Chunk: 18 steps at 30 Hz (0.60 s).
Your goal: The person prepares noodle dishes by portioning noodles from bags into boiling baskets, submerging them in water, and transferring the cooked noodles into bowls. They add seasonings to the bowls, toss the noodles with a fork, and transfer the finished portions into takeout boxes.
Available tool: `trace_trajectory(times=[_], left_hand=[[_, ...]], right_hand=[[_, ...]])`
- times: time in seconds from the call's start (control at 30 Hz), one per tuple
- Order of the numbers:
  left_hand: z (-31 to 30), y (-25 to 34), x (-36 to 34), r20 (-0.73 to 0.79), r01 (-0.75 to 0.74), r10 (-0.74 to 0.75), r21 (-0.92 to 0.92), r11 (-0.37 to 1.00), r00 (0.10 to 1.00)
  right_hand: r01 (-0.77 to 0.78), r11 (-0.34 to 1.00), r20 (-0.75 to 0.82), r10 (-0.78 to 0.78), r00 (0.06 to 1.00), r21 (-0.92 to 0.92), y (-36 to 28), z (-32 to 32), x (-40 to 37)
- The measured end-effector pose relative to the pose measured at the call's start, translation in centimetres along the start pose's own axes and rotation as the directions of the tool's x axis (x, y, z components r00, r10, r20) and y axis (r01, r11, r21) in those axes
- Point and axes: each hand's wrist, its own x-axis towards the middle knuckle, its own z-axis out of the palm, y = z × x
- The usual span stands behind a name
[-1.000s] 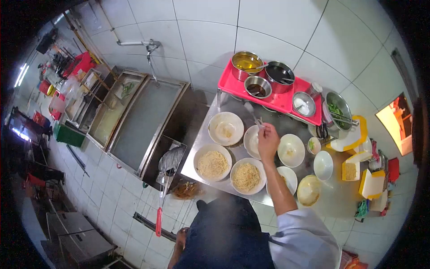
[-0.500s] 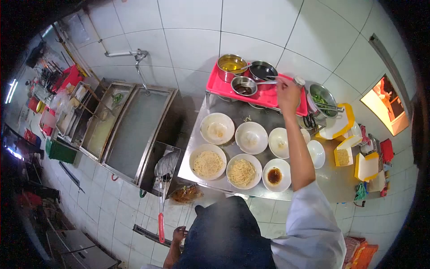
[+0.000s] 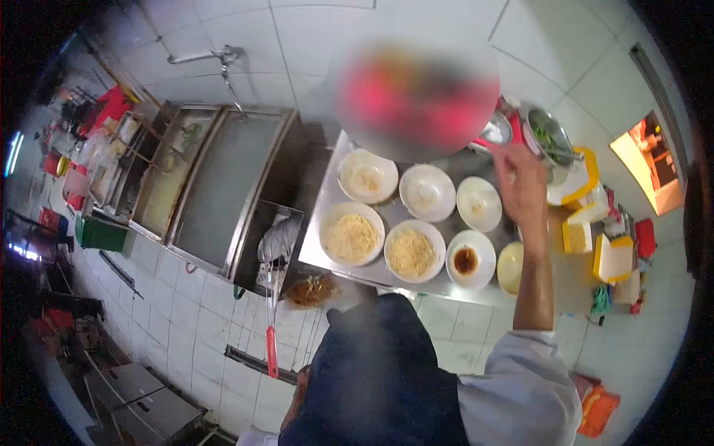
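My right hand (image 3: pixel 523 186) is over the right part of the steel table, below the right end of the red tray (image 3: pixel 480 141). Its fingers look curled together; what they hold, if anything, is hard to make out. A shiny round metal piece (image 3: pixel 497 131) lies just beyond the fingertips. Near my forearm are a bowl with dark brown sauce (image 3: pixel 466 260) and a pale empty bowl (image 3: pixel 511 267). Noodles fill two bowls, one at left (image 3: pixel 351 234) and one in the middle (image 3: pixel 411 255). Most of my left hand (image 3: pixel 301 383) is hidden behind dark clothing.
A blurred patch covers most of the tray. Three white bowls form a back row, including one at left (image 3: pixel 368 176). A pot of greens (image 3: pixel 549 137) and yellow-edged boxes (image 3: pixel 613 256) stand at right. Left are a water-filled sink (image 3: pixel 230 186) and a red-handled strainer (image 3: pixel 271 349).
My right hand has left the long handle over the small pot and come back toward me, to the right. The view has shifted, and a blur now covers the tray. My left hand is more hidden.
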Motion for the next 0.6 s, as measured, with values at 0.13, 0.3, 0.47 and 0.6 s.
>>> trace_trajectory(times=[0.13,0.3,0.47,0.6], left_hand=[[-2.0,0.2,0.5,0.113,-0.231,0.201,0.467,0.854,0.973],[1.4,11.6,-2.3,0.161,-0.159,0.129,0.189,0.969,0.979],[1.1,16.0,-0.2,0.096,-0.059,0.041,0.198,0.978,0.995],[1.3,16.5,-0.9,0.144,-0.114,0.108,0.033,0.993,0.984]], right_hand=[[0.083,0.996,0.281,-0.091,0.955,0.041,3.4,6.5,-15.1],[-0.265,0.957,0.306,0.219,0.927,0.117,1.1,9.0,-18.7],[-0.263,0.961,0.221,0.275,0.936,-0.082,2.3,11.5,-18.9],[-0.417,0.908,0.191,0.418,0.888,-0.048,4.9,12.3,-19.9]])
